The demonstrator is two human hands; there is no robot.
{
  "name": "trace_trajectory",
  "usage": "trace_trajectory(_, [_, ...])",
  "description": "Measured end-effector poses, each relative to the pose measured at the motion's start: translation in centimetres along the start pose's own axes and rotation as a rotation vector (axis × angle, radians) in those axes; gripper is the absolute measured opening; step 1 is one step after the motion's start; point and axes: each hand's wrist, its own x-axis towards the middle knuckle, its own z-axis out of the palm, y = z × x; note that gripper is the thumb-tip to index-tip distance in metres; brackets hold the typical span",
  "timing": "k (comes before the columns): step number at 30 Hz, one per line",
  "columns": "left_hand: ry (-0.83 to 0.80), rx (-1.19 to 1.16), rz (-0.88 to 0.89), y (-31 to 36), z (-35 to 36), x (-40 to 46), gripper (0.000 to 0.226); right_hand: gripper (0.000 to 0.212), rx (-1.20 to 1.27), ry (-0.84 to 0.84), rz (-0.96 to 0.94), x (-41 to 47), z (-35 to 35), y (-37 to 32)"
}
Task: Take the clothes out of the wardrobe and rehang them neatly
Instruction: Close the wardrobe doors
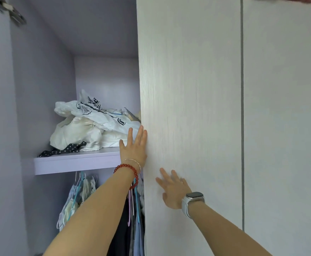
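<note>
While the wardrobe is only half open, here's how it looks to me:

step: still the opening stage, I'd say. No clothes are out yet, and both hands are on the door panel (188,108), not on any garment.

left hand: the left hand (133,147) lies flat with straight fingers along the door's left edge, gripping nothing.

right hand: the right hand (173,189) is spread flat on the door face, lower down and to the right, also holding nothing.

clothes on shelf: one rumpled pile of white clothes (88,126) on the lilac shelf (73,163), with a dark polka-dot piece (62,149) at its front edge. How many garments are in the pile, I can't tell.

clothes on rail: hanging clothes (77,200) sit below the shelf on pale and blue hangers, partly hidden by the left arm and the door. Several, but no honest count possible.

counts: two hands, one shelf, one pile, one beaded bracelet (130,170) on the left wrist, one watch (194,197) on the right.

next move: probably get the door fully out of the way, then reach in for the hangers or the pile. The pile looks floppy and tangled, so I'd lift it with both hands.
</note>
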Motion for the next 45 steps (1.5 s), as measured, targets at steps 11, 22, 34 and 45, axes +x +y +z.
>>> trace_trajectory(11, [0.406, -0.123, -0.011, -5.4, -3.4, -9.0, 0.028, 0.033, 0.471, 0.685, -0.230, -2.4, -0.9, -6.1])
trace_trajectory(22, [0.693, 0.419, -0.300, -18.5, -15.4, -23.3, 0.018, 0.029, 0.855, 0.897, -0.803, -4.0, -5.8, -26.1])
trace_trajectory(34, [0.705, 0.138, -0.606, -21.3, -15.6, -31.6, 0.079, 0.037, 1.088, 0.648, -1.027, -7.8, -4.5, -33.9])
trace_trajectory(45, [0.776, 0.005, -0.149, -11.3, -12.8, -28.1, 0.065, 0.037, 1.325, 0.516, -0.890, -7.3, -0.4, -25.7])
